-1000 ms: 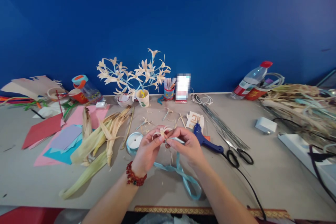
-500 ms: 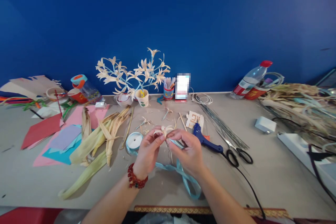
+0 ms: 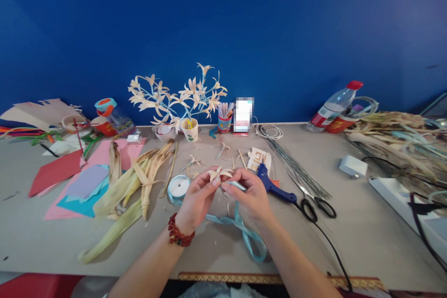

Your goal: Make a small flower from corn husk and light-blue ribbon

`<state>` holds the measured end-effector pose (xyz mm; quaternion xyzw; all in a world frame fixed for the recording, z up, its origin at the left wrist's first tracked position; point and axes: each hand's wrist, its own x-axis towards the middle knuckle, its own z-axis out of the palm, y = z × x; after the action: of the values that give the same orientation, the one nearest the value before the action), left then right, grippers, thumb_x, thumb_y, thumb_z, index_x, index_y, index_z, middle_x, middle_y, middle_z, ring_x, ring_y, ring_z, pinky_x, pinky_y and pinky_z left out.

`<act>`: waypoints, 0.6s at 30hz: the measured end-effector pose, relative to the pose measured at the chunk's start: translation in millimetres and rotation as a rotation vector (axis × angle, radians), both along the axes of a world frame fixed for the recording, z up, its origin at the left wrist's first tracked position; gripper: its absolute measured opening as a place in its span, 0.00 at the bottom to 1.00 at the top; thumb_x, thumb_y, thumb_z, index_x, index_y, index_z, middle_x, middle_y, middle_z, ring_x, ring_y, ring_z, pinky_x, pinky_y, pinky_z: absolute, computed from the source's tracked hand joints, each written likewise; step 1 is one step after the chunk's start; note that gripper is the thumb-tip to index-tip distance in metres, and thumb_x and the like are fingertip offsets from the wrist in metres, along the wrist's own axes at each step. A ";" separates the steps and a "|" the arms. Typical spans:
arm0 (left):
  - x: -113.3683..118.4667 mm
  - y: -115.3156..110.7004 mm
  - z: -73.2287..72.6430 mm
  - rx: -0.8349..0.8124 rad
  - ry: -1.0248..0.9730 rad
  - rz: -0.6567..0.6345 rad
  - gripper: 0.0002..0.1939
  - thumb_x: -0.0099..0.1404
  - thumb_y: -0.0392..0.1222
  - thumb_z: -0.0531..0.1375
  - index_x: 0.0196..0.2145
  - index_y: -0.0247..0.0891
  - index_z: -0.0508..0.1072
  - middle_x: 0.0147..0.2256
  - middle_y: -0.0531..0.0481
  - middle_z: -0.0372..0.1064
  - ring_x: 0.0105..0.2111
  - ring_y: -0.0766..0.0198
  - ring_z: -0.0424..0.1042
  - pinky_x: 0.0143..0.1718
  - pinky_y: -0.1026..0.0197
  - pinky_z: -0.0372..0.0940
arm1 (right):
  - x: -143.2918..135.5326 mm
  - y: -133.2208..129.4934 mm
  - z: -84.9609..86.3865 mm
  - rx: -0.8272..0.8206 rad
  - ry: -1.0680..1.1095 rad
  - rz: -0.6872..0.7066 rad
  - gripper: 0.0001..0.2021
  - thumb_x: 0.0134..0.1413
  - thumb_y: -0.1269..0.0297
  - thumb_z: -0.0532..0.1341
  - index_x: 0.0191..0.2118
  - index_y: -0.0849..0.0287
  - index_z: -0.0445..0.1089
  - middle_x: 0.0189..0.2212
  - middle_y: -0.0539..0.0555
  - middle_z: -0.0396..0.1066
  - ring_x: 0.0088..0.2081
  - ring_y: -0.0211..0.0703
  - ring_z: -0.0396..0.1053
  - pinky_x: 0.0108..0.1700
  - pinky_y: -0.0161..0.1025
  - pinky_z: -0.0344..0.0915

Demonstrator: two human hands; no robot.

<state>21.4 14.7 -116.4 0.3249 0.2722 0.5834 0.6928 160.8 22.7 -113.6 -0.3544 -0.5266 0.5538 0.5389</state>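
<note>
Between my hands is a small cream husk flower (image 3: 220,173), its petals spread upward. My left hand (image 3: 200,195), with a red bead bracelet at the wrist, pinches the flower's base. My right hand (image 3: 249,195) is closed on a light blue ribbon (image 3: 254,247) beside the flower; its loops trail down onto the table. The ribbon spool (image 3: 179,186) lies left of my left hand. Two small flowers, one of them here (image 3: 222,150), lie on the table beyond my hands. The fingertips partly hide the flower's stem.
A blue glue gun (image 3: 275,190), black-handled scissors (image 3: 317,207) and thin wires (image 3: 300,167) lie to the right. Corn husks (image 3: 132,191) and coloured paper (image 3: 56,172) are at the left. Potted husk flowers (image 3: 189,130) and a phone (image 3: 242,116) stand at the back.
The flower has turned between my fingers, and its petals now show more to the right. My right hand has shifted slightly, and the ribbon near it has moved a little.
</note>
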 end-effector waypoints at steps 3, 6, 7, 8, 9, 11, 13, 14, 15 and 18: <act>0.6 0.2 -2.2 -0.012 -0.001 0.007 0.02 0.59 0.36 0.65 0.32 0.37 0.77 0.40 0.49 0.72 0.43 0.63 0.69 0.49 0.62 0.60 | 0.4 -1.0 1.1 0.103 -0.075 -0.039 0.09 0.50 0.68 0.66 0.26 0.57 0.65 0.27 0.49 0.71 0.31 0.39 0.67 0.35 0.34 0.62; 1.2 -0.8 -4.4 -0.002 0.036 0.062 0.03 0.56 0.36 0.67 0.30 0.38 0.76 0.38 0.51 0.72 0.41 0.65 0.69 0.46 0.63 0.61 | 0.2 -2.7 0.9 0.232 -0.138 -0.087 0.07 0.51 0.69 0.64 0.27 0.57 0.65 0.30 0.51 0.72 0.34 0.42 0.69 0.38 0.37 0.63; 1.3 -1.2 -4.5 -0.001 0.051 0.077 0.03 0.56 0.36 0.67 0.31 0.38 0.76 0.37 0.51 0.72 0.40 0.65 0.69 0.46 0.63 0.61 | 0.1 -3.1 0.6 0.262 -0.159 -0.095 0.07 0.52 0.70 0.64 0.27 0.57 0.65 0.30 0.51 0.72 0.34 0.42 0.69 0.39 0.37 0.63; 1.2 -1.7 -4.3 -0.003 0.062 0.087 0.04 0.56 0.36 0.67 0.31 0.38 0.76 0.37 0.51 0.72 0.40 0.65 0.69 0.46 0.63 0.61 | 0.1 -3.3 0.3 0.278 -0.179 -0.101 0.06 0.52 0.70 0.64 0.27 0.57 0.65 0.30 0.51 0.72 0.34 0.42 0.69 0.39 0.37 0.63; 1.1 -2.0 -3.8 -0.010 0.065 0.090 0.04 0.56 0.36 0.67 0.32 0.38 0.76 0.37 0.51 0.72 0.40 0.65 0.70 0.46 0.63 0.61 | 0.2 -3.3 0.2 0.279 -0.194 -0.100 0.06 0.52 0.70 0.64 0.27 0.57 0.66 0.30 0.51 0.72 0.33 0.42 0.69 0.38 0.37 0.63; 0.8 -2.2 -2.5 -0.025 0.052 0.084 0.06 0.56 0.36 0.67 0.34 0.39 0.77 0.37 0.51 0.73 0.41 0.64 0.70 0.46 0.63 0.61 | 0.8 -2.3 0.5 0.239 -0.193 -0.083 0.07 0.51 0.69 0.64 0.27 0.57 0.66 0.28 0.49 0.70 0.31 0.40 0.67 0.36 0.35 0.62; 0.4 -1.9 -1.6 -0.028 0.044 0.079 0.08 0.57 0.37 0.67 0.37 0.39 0.77 0.36 0.50 0.73 0.40 0.64 0.71 0.45 0.63 0.62 | 1.7 -0.6 1.8 0.170 -0.151 -0.046 0.08 0.51 0.68 0.65 0.26 0.57 0.65 0.26 0.48 0.68 0.29 0.38 0.65 0.33 0.33 0.61; 0.2 -1.6 -1.5 -0.024 0.046 0.080 0.09 0.57 0.37 0.66 0.38 0.39 0.77 0.36 0.50 0.74 0.40 0.64 0.71 0.44 0.64 0.62 | 2.1 0.3 2.8 0.135 -0.123 -0.023 0.08 0.50 0.67 0.65 0.26 0.57 0.65 0.26 0.47 0.68 0.28 0.37 0.65 0.32 0.33 0.61; 0.1 -1.3 -1.5 -0.019 0.051 0.081 0.09 0.57 0.37 0.66 0.38 0.39 0.77 0.35 0.50 0.74 0.39 0.65 0.71 0.44 0.64 0.62 | 2.4 1.2 3.7 0.105 -0.096 -0.004 0.09 0.50 0.66 0.66 0.26 0.58 0.65 0.26 0.47 0.68 0.28 0.37 0.65 0.32 0.33 0.60; 0.0 -0.4 -2.3 -0.008 0.061 0.098 0.06 0.56 0.37 0.67 0.34 0.38 0.77 0.35 0.51 0.73 0.38 0.66 0.70 0.43 0.65 0.63 | 2.7 2.9 6.0 0.037 -0.023 0.038 0.10 0.49 0.65 0.67 0.26 0.58 0.66 0.26 0.48 0.69 0.29 0.37 0.65 0.33 0.33 0.61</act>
<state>21.4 14.3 -118.7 0.3262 0.3112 0.6054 0.6559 163.5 25.6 -107.7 -0.3405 -0.5496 0.5501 0.5286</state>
